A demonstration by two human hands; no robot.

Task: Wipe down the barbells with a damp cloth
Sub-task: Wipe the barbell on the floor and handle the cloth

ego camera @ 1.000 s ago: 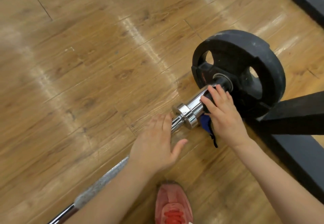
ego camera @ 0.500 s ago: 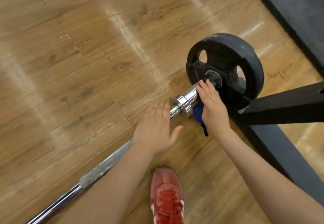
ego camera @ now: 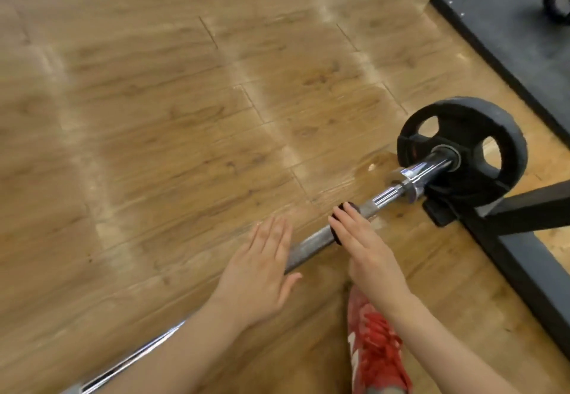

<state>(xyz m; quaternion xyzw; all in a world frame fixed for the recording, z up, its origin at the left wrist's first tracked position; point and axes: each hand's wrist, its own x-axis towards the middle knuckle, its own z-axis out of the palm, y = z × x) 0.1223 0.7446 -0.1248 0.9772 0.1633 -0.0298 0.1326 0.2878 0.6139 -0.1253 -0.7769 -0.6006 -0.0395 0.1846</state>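
Cloth hand on the bar shaft, just inboard of the weight plate point(ego camera: 462, 150).

We see the barbell point(ego camera: 311, 239) lying across the wood floor point(ego camera: 154, 116), its far end in the plate. Our right hand point(ego camera: 367, 248) lies over the shaft with a dark cloth point(ego camera: 337, 228) under the fingers, curled round bar and cloth; our left hand point(ego camera: 262, 270) is flat, fingers straight, beside the shaft further from the plate. We judge long strokes away from the plate best, wrapping the cloth fully and turning the bar.
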